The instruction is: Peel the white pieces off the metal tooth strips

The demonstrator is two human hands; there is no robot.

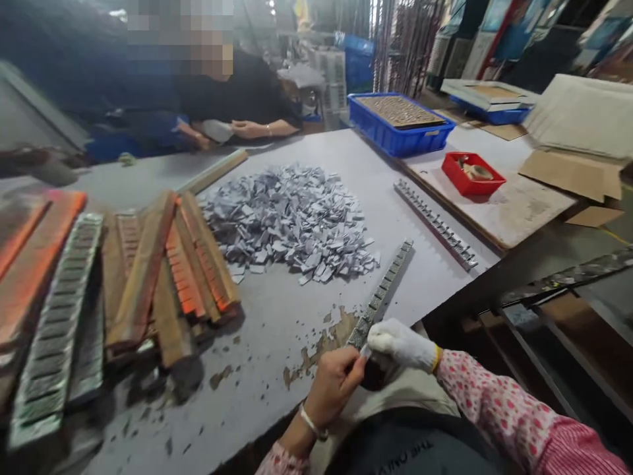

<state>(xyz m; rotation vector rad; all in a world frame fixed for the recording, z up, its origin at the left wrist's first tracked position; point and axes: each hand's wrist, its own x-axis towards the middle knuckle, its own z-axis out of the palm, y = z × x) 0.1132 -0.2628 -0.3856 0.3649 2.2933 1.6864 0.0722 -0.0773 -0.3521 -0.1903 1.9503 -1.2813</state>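
- Notched bar (386, 284): long, narrow, dark grey, rough and metal-looking, evenly spaced cross-slots along the top; aslant at the near edge of the table (277, 310), near end at both hands, far end toward the heap's right side.
- Small pale chip (365, 351): thin and flat, right by the bar's near end, between the hands.
- Left hand (332, 381): bare, white bangle (313, 423) at the wrist; grip closed to a pinch, thumb and bent forefinger on the chip.
- Right hand (398, 343): in white fabric, yellow band at the cuff; grip drawn in, fingers curled just beside the chip. On chip, bar or neither: cannot tell.
- Tabletop: smooth, pale, worn to brown flaky patches near the bar.
- Chip heap (291, 221): loose, low mound of flat, angular, grey-white pieces.
- Second bar (435, 224), to the right: slim, dark, toothed edge.
- To the left: wooden battens (143, 270), brown, straight-edged, piled crosswise, some orange-stained; slotted grey-green bar (59, 303) alongside.
- Farther right: red tray (477, 188), pale ring-shaped roll (479, 173) inside; blue crate (415, 140), plastic, brown grainy fill.
- Across the table: co-worker (242, 92) in dark top, forearms near the far edge.
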